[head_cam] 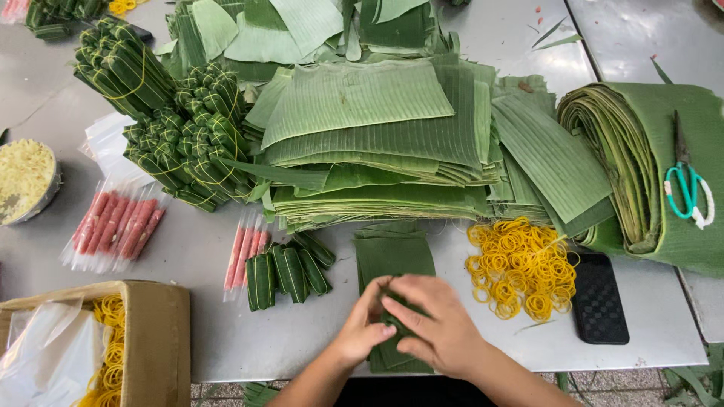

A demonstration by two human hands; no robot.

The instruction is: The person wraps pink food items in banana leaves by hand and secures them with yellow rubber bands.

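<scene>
My left hand (363, 325) and my right hand (431, 325) meet at the table's near edge, both closed on a small folded banana-leaf parcel (397, 322). The parcel lies over a stack of small cut leaf pieces (394, 253). Just left of my hands lie three finished leaf-wrapped rolls (288, 273). A heap of yellow rubber bands (522, 265) sits to the right of my right hand.
Large stacks of cut banana leaves (377, 143) fill the table's middle, a thick folded leaf roll (641, 166) with green-handled scissors (686, 185) lies right. Bundled wrapped rolls (181, 136), packets of red sausages (117, 226), a bowl (26, 181), a cardboard box (154, 332) and a black phone (599, 298) surround.
</scene>
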